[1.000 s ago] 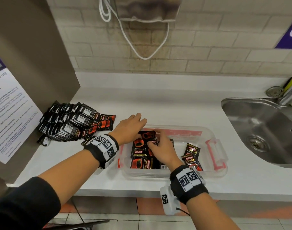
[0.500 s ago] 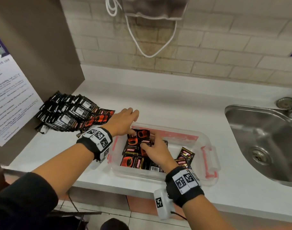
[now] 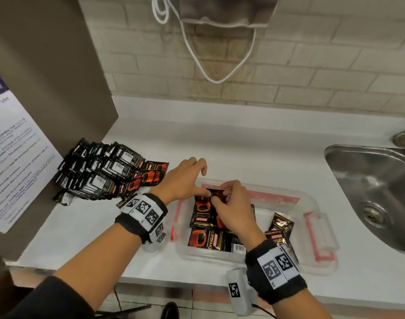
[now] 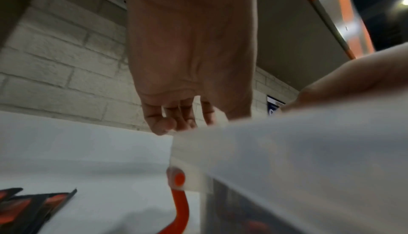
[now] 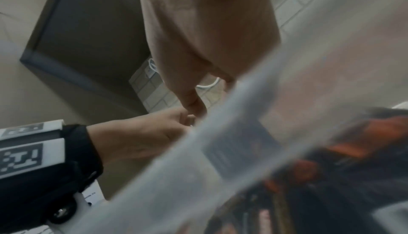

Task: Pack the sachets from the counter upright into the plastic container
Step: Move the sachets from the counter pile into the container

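A clear plastic container [image 3: 312,204] with red handles sits on the white counter in front of me. Several black-and-red sachets [image 3: 205,238] lie or lean in its left half, and two more [image 3: 281,224] lean at its right. A large pile of sachets [image 3: 105,173] lies on the counter to the left. My right hand [image 3: 229,200] pinches the top of one sachet [image 3: 216,194] above the container's far left part. My left hand [image 3: 192,178] hovers over the far left corner with loose fingers, its thumb touching that same sachet. Both wrist views are blurred by the container wall [image 4: 287,150].
A steel sink [image 3: 335,157] is set into the counter at the right. A brown panel with a paper notice [image 3: 13,162] closes off the left side. A white cable [image 3: 220,80] hangs on the brick wall behind. The counter's front edge is just below the container.
My right hand has risen from the lying sachets to the far left part of the container, now pinching one sachet's top. The left thumb has come in to meet it.
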Demonstrator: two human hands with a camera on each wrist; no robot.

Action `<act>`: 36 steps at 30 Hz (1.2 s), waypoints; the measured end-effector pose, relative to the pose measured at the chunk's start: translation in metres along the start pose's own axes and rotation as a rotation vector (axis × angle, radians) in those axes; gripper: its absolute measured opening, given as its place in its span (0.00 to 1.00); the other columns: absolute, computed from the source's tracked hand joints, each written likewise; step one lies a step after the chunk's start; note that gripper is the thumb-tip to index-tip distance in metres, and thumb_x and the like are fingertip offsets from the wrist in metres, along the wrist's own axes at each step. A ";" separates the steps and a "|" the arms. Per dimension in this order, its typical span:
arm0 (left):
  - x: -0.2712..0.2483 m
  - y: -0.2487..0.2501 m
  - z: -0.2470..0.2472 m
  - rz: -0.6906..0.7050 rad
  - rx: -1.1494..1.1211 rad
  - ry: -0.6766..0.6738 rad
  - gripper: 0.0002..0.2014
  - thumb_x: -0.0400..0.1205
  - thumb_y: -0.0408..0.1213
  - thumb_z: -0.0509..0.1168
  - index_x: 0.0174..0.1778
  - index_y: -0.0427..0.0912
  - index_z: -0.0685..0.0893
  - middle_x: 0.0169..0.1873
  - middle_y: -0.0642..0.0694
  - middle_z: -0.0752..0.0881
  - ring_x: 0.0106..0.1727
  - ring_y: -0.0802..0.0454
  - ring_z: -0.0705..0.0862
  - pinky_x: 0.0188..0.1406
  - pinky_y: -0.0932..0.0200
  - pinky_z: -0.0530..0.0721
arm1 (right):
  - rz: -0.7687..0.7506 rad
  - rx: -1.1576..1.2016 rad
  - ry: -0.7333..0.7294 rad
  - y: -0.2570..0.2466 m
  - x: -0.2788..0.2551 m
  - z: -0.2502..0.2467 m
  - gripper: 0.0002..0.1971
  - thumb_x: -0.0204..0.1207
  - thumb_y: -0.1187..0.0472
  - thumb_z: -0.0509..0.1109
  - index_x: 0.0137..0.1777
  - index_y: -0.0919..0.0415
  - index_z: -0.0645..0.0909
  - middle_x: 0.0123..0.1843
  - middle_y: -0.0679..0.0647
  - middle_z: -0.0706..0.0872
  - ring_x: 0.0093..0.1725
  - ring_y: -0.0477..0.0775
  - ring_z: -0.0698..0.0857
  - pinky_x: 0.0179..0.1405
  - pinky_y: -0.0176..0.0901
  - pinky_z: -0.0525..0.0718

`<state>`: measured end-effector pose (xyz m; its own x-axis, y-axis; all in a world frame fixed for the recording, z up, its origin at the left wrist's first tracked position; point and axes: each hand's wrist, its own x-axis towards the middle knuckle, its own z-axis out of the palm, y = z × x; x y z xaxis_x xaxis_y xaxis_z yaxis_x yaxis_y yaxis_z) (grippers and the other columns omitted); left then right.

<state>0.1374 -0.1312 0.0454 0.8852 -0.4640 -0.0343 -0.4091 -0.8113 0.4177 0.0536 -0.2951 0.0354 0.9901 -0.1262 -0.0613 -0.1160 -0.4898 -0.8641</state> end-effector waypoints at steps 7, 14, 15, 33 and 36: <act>-0.032 -0.051 -0.020 -0.136 -0.252 0.154 0.12 0.82 0.52 0.70 0.53 0.48 0.80 0.46 0.51 0.76 0.44 0.60 0.76 0.45 0.57 0.77 | -0.114 0.045 -0.195 -0.055 -0.002 0.042 0.14 0.81 0.59 0.71 0.63 0.52 0.73 0.58 0.51 0.76 0.52 0.45 0.80 0.44 0.30 0.76; -0.078 -0.129 -0.027 -0.418 -0.153 0.074 0.24 0.78 0.29 0.69 0.68 0.53 0.77 0.56 0.54 0.69 0.66 0.48 0.68 0.68 0.50 0.73 | -0.064 -0.260 -0.549 -0.093 0.009 0.111 0.26 0.85 0.57 0.64 0.81 0.60 0.62 0.74 0.60 0.71 0.72 0.60 0.75 0.68 0.47 0.75; -0.081 -0.135 -0.027 -0.416 -0.131 0.031 0.28 0.77 0.27 0.69 0.72 0.53 0.76 0.57 0.54 0.68 0.66 0.49 0.67 0.68 0.50 0.72 | -0.056 -0.328 -0.593 -0.096 0.011 0.121 0.27 0.85 0.57 0.63 0.81 0.62 0.61 0.76 0.62 0.69 0.74 0.62 0.74 0.69 0.48 0.74; -0.085 -0.169 -0.013 -0.390 -0.066 -0.054 0.32 0.79 0.26 0.69 0.78 0.53 0.72 0.68 0.51 0.72 0.69 0.50 0.69 0.74 0.44 0.74 | 0.134 -0.923 -0.454 -0.104 0.022 0.216 0.32 0.84 0.54 0.71 0.81 0.64 0.60 0.75 0.59 0.67 0.73 0.58 0.68 0.67 0.56 0.77; -0.086 -0.168 -0.015 -0.391 -0.089 -0.084 0.33 0.78 0.26 0.70 0.78 0.52 0.72 0.71 0.51 0.72 0.71 0.49 0.69 0.76 0.42 0.73 | 0.157 -0.884 -0.465 -0.103 0.022 0.216 0.32 0.82 0.55 0.73 0.79 0.65 0.62 0.74 0.60 0.69 0.73 0.58 0.70 0.68 0.56 0.77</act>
<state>0.1334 0.0507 -0.0084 0.9476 -0.1566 -0.2783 -0.0211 -0.9002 0.4349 0.1041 -0.0611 0.0155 0.8692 0.0119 -0.4942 -0.0784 -0.9838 -0.1615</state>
